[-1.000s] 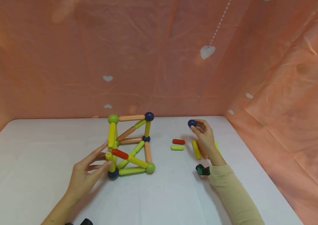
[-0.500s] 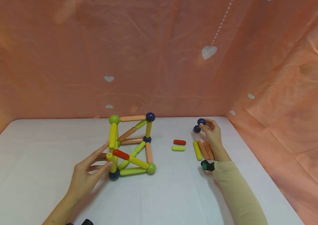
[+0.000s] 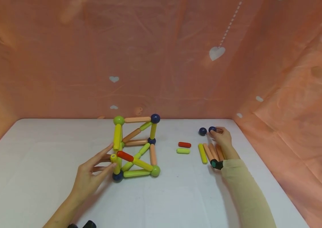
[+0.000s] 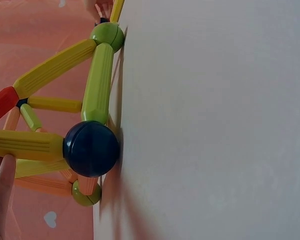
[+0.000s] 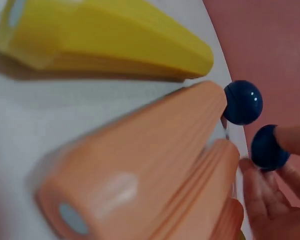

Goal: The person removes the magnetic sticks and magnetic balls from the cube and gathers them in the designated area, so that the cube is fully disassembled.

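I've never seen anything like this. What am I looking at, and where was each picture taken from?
There is no robot here: these are a person's two bare hands. The wide view comes from a camera on the head, looking forward and down; the other two come from cameras on the wrists, each showing one hand's work close up. On the white surface stands a frame of coloured sticks and balls. The left hand has its thumb and fingers on a yellow stick of it. The right hand pinches a dark blue ball, with a second blue ball beside it. Nearby lie a short red stick, a short lime stick, a loose yellow stick and some orange sticks. A pink-orange backdrop hangs behind.
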Motion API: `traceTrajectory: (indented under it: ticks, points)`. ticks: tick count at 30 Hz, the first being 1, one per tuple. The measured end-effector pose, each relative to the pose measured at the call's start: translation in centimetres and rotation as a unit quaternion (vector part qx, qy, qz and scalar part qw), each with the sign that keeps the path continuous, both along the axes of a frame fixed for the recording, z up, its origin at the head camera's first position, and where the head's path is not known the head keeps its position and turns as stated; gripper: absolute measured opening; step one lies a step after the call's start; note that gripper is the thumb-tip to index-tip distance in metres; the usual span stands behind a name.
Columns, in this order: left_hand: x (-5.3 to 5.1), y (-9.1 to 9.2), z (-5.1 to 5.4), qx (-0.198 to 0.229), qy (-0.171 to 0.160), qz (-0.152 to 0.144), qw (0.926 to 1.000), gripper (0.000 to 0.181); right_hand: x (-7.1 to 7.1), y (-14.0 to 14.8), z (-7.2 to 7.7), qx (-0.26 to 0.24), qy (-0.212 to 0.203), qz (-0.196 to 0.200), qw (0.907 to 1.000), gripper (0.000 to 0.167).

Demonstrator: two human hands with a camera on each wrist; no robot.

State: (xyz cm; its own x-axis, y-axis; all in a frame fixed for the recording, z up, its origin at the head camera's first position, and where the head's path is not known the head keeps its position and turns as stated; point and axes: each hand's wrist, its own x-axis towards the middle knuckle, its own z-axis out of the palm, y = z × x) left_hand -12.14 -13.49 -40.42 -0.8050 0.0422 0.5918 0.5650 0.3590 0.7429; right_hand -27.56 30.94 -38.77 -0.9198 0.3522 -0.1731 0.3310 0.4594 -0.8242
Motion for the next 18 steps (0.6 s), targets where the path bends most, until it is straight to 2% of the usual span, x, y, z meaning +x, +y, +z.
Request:
traceTrajectory:
  ticks: [5, 9, 16, 18]
  points:
    - [-0.05, 0.07, -0.09, 0.006, -0.007, 0.005, 0.9999, 0.066, -0.33, 0.47, -0.19, 0.045, -0.037, -0.001, 0.9983, 0.052]
    - [-0.06, 0.11, -0.14, 0.010, -0.005, 0.004, 0.9999, 0.067, -0.30, 0.58, -0.24, 0.074, -0.041, 0.007, 0.9964, 0.053]
    - [-0.01, 0.10, -0.10, 0.007, -0.008, 0.008, 0.9999, 0.067, -0.28, 0.65, -0.38, 0.047, -0.041, -0.008, 0.9980, 0.057]
    - [0.03, 0.07, -0.09, 0.007, -0.010, 0.009, 0.9999, 0.067, -0.08, 0.53, -0.26, 0.041, -0.028, -0.015, 0.9986, 0.056]
